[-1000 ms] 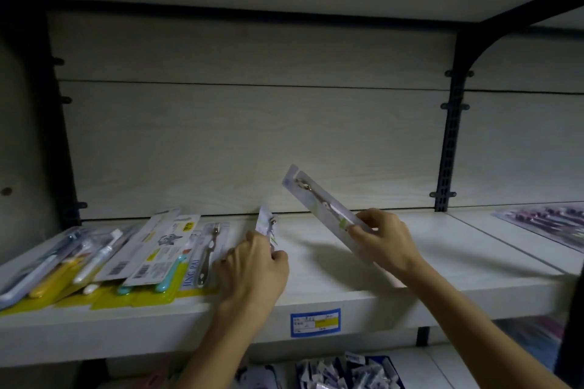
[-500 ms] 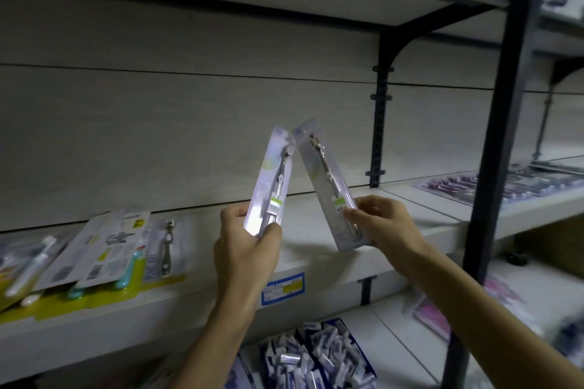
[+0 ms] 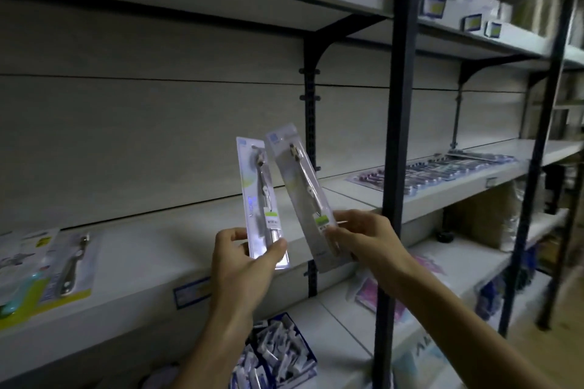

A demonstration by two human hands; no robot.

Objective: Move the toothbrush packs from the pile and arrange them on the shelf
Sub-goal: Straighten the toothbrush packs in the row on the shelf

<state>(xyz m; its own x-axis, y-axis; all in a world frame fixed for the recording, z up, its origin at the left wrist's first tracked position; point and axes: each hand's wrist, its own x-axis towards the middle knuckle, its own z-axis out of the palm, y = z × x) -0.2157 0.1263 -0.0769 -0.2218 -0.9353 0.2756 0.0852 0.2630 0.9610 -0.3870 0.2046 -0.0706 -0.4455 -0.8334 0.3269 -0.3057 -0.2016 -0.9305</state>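
Left hand (image 3: 245,257): grasps lower end of left toothbrush pack (image 3: 260,196), thumb across front, pack near upright.
Right hand (image 3: 363,235): pinches lower part of right toothbrush pack (image 3: 303,196), tilted, top leaning left; upper ends overlap.
Location: both packs held in air before shelf (image 3: 151,249), not set down.
Handling (judged): light, thin card with clear blister; semi-stiff, flexes if squeezed; glossy, somewhat slippery. Best hold: edges of lower card.
Appearance: long narrow, pale backing, grey brush, green label.
Further packs (image 3: 68,265) lie flat on shelf, left.
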